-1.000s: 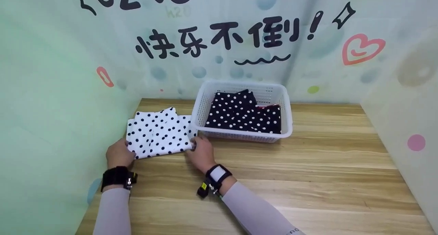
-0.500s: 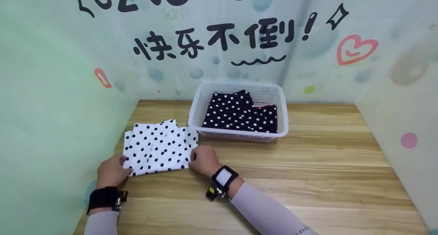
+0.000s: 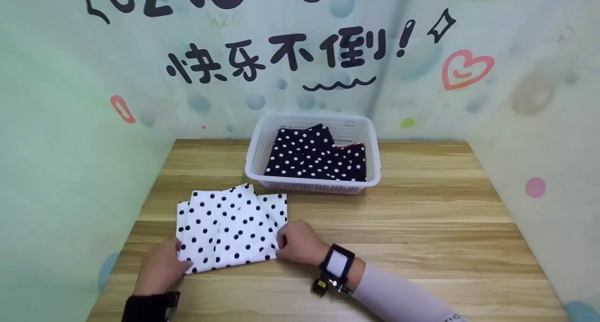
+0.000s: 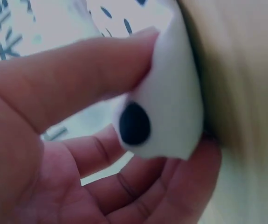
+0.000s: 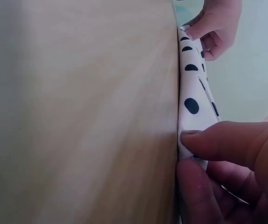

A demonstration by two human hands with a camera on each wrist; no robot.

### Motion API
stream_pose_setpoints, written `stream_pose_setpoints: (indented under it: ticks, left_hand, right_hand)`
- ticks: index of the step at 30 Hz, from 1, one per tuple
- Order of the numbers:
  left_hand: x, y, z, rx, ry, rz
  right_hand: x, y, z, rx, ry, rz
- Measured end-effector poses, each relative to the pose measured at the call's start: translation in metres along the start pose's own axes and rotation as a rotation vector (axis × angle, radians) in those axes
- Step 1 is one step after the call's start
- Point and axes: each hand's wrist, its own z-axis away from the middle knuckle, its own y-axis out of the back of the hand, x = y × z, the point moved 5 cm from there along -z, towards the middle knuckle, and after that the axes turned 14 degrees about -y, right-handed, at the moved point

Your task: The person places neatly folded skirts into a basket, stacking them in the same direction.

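So my left hand point(image 3: 160, 267) and right hand point(image 3: 302, 242) pinch the folded white black-dotted cloth point(image 3: 229, 233) at 8 and 4 o'clock; even tension should keep it neat.

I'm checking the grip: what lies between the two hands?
The folded white dotted cloth spans from the left hand to the right hand; the head view shows this.

Matt cloth point(image 3: 229, 230), plastic basket point(image 3: 311, 183), wooden tabletop point(image 3: 412, 219)

Wood-grain surface point(image 3: 422, 228) here, pale walls point(image 3: 51, 162) on three sides, the back one bearing black lettering point(image 3: 292, 55) and a reddish heart point(image 3: 463, 73).
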Motion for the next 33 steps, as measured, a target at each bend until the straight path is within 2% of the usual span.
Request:
stream_pose_setpoints:
  ticks: [4, 9, 12, 19, 22, 29, 33]
  left_hand:
    - [0.021, -0.007, 0.010, 0.013, -0.057, -0.054]
    - [0.046, -0.023, 0.014, -0.002, -0.100, -0.035]
    - [0.061, -0.034, 0.012, -0.011, -0.134, -0.035]
    - [0.103, -0.055, 0.009, 0.016, -0.287, -0.083]
    - [0.121, -0.064, 0.008, -0.008, -0.318, -0.080]
    - [0.157, -0.085, -0.007, -0.046, -0.415, -0.092]
    - [0.180, -0.096, -0.012, -0.033, -0.474, -0.098]
  right_hand:
    - [0.010, 0.008, 0.017, 0.019, 0.026, 0.009]
    - [0.032, 0.020, 0.043, 0.035, 0.021, 0.009]
    - [0.048, 0.029, 0.059, 0.038, 0.006, 0.006]
    - [0.081, 0.050, 0.093, 0.055, -0.062, 0.000]
    - [0.094, 0.059, 0.109, 0.074, -0.083, 0.001]
    - [0.122, 0.079, 0.141, 0.104, -0.159, -0.010]
    - [0.140, 0.091, 0.155, 0.128, -0.216, -0.037]
